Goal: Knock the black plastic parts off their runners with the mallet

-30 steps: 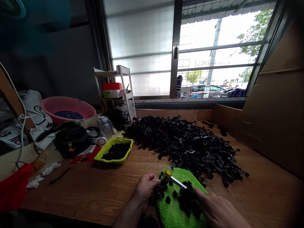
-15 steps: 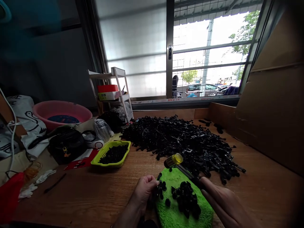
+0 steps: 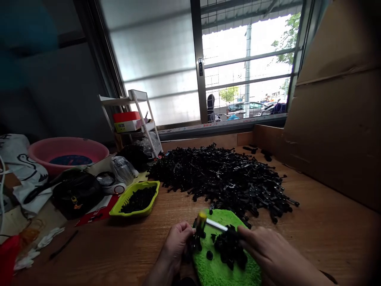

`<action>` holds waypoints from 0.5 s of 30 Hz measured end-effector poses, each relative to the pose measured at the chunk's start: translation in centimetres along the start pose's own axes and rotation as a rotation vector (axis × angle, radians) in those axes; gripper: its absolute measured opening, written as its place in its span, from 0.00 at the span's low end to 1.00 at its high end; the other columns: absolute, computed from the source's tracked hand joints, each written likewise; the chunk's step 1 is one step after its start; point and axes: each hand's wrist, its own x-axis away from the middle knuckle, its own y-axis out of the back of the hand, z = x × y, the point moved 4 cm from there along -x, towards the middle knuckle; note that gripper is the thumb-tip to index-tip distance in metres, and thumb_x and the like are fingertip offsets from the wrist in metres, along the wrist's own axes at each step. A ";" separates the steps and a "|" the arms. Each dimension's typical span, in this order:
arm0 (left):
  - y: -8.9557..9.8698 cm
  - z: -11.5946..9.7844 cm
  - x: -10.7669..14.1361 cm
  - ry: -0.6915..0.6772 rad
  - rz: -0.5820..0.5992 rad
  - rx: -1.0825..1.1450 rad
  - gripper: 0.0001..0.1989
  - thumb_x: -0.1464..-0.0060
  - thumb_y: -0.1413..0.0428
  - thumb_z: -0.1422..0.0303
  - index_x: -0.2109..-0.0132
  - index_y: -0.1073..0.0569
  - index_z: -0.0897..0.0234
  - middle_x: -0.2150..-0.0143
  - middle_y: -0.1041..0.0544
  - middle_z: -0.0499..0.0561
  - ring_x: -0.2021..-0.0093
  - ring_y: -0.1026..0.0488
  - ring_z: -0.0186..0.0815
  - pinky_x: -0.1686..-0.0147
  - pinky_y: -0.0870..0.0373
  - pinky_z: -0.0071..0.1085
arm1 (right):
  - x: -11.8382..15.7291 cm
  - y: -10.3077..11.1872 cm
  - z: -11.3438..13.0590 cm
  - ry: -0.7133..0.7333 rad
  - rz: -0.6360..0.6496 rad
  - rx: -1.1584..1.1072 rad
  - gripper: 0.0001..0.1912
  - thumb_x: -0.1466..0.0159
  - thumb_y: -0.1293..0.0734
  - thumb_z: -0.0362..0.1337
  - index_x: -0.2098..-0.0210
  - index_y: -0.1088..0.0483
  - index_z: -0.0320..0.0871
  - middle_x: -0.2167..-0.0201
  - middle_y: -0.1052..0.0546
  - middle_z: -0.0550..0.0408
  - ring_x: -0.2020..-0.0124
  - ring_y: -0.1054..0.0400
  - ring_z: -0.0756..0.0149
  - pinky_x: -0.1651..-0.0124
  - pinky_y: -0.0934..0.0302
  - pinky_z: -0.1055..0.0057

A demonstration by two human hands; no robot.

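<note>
Here, two bare hands work over one green pad (image 3: 220, 274) near the front of one wooden table (image 3: 119, 250). The left hand (image 3: 177, 239) has its thumb and finger pinched together on a small black part (image 3: 197, 242) at the pad's left edge; how many parts sit clumped there cannot be told. The right hand (image 3: 264, 244) is closed around the handle of one hammer (image 3: 216, 225), its silver shaft slanting across the pad and its single yellow-ended head, blurred, right by the left fingertips; whether it touches the part is unclear. On the pad lie one loose black piece (image 3: 209, 255), alone, and one heap (image 3: 230, 248) of others, too tangled to count, beside the right hand. Beyond the pad spreads one big pile (image 3: 220, 178) of black parts, uncountable. To the left stand one yellow-green basket (image 3: 131, 214) holding more black pieces, one black bag (image 3: 77, 192), one pink tub (image 3: 37, 153) and one white rack (image 3: 138, 95) with one red box (image 3: 126, 116).
</note>
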 end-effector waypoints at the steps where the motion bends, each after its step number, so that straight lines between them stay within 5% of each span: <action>1: 0.0 0.0 0.1 -0.005 0.002 0.000 0.14 0.61 0.40 0.67 0.79 0.40 0.64 0.86 0.38 0.40 0.85 0.44 0.23 0.83 0.51 0.21 | 0.0 0.5 0.0 -0.004 -0.051 -0.027 0.15 0.33 0.50 0.42 0.64 0.35 0.47 0.72 0.28 0.53 0.70 0.32 0.57 0.75 0.45 0.69; 4: 0.0 -0.1 0.3 0.002 0.014 -0.013 0.14 0.61 0.40 0.67 0.79 0.39 0.65 0.85 0.37 0.41 0.85 0.44 0.23 0.83 0.51 0.21 | 0.3 1.7 0.0 0.002 -0.178 -0.082 0.18 0.31 0.53 0.44 0.63 0.36 0.46 0.65 0.26 0.49 0.63 0.32 0.55 0.75 0.44 0.70; 9: 0.0 -0.2 0.3 0.004 0.011 -0.032 0.15 0.60 0.40 0.66 0.79 0.40 0.65 0.85 0.37 0.41 0.85 0.43 0.23 0.83 0.49 0.20 | 1.2 0.9 -0.1 0.002 -0.104 -0.106 0.17 0.31 0.52 0.44 0.58 0.36 0.45 0.71 0.26 0.53 0.72 0.31 0.58 0.75 0.44 0.68; 15: -0.3 -1.1 1.0 0.039 -0.007 -0.087 0.15 0.61 0.39 0.65 0.80 0.39 0.66 0.86 0.41 0.39 0.87 0.49 0.20 0.87 0.57 0.18 | 2.0 1.1 -0.2 -0.045 -0.177 -0.270 0.17 0.32 0.49 0.46 0.65 0.34 0.47 0.64 0.25 0.52 0.63 0.31 0.56 0.74 0.42 0.71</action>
